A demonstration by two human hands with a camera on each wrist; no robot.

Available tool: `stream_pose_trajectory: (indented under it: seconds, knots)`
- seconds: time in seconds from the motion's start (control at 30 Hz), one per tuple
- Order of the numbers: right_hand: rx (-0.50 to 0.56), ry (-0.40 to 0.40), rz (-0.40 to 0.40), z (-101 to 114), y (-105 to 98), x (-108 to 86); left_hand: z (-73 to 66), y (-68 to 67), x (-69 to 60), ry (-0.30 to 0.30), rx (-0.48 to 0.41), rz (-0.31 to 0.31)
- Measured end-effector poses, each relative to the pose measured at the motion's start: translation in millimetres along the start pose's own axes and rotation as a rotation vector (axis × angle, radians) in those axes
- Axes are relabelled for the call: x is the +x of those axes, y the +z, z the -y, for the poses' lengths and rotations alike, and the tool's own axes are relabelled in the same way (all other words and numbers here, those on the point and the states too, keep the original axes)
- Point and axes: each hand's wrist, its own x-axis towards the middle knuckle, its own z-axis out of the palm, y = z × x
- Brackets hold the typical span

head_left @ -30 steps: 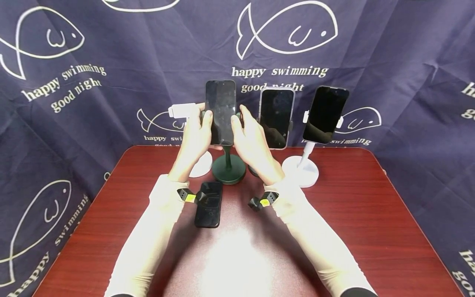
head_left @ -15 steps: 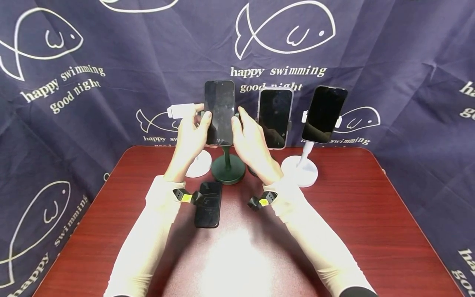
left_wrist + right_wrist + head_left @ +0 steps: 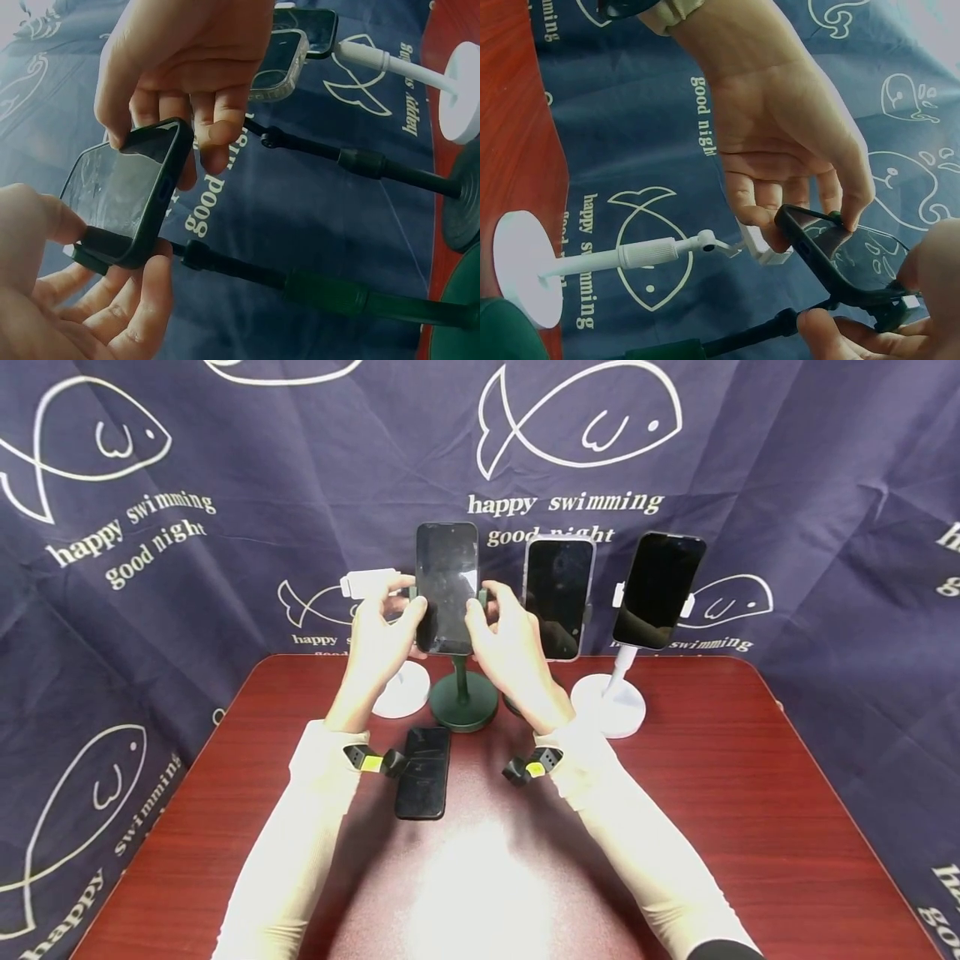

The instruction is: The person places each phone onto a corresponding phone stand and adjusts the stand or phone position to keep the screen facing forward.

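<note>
A black-cased smartphone (image 3: 447,589) stands upright in the holder of a dark green phone stand (image 3: 463,700). My left hand (image 3: 381,631) pinches its left edge, the thumb on the front and fingers reaching behind. On the opposite edge, my right hand (image 3: 512,647) grips in the same manner. A green clamp arm (image 3: 891,315) shows beside the right hand in the right wrist view. Another clamp end (image 3: 90,259) appears by the left hand in the left wrist view. The back of the phone is hidden in the head view.
Another black phone (image 3: 422,774) lies on the red table (image 3: 720,827). Left is a white stand (image 3: 402,691) with its holder (image 3: 367,583). To the right, a light-framed phone (image 3: 558,597) and a black phone (image 3: 658,592) sit on stands. A printed cloth hangs behind.
The left wrist has shifted a little outward to the left, and its thumb has slid slightly lower along the phone's edge. Right hand, phone and stand look nearly unmoved.
</note>
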Motion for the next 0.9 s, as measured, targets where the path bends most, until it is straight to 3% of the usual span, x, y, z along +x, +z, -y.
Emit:
stream_pose_trajectory:
  seconds: [0.47,0.9]
  knots:
    - [0.028,0.024,-0.025,-0.5,4.3,-0.6,0.7,0.9,-2.4,-0.01,-0.003,0.011]
    - [0.002,-0.026,-0.036,-1.3,5.5,1.9,-0.5,0.3,-1.3,-0.031,-0.012,0.033]
